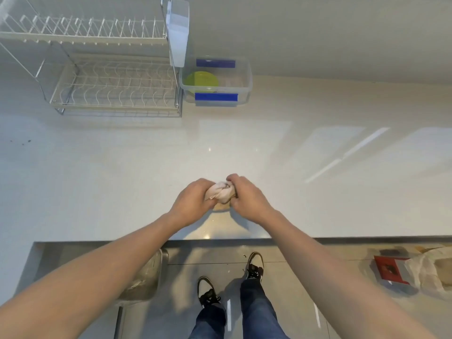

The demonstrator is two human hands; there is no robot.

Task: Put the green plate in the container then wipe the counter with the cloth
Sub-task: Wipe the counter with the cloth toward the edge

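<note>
Green plate: the green plate (201,80) lies flat inside the clear container (247,79) at upper centre of the frame, so the first half of the task looks done.
Cloth: the cloth (222,192) is a pale, bunched wad at lower centre, held just above the counter (122,167) near its front edge.
Left hand: the left hand (193,204) has its fingers curled round the left side of the wad.
Right hand: the right hand (247,199) grips the right side, fingers closed over the top; the two hands meet on the cloth.
Handling: the cloth looks soft, light and limp, with no fixed shape; it will crumple rather than slide from the grasp, and nothing about it is fragile.
Where to hold: for wiping, a flat palm pressing a spread or loosely folded pad should cover more surface than this tight ball.
Step in hand: probably gathering or wringing the cloth before the wipe.
Nearby: a wire dish rack (115,89) stands at upper left, just beside the container.
</note>
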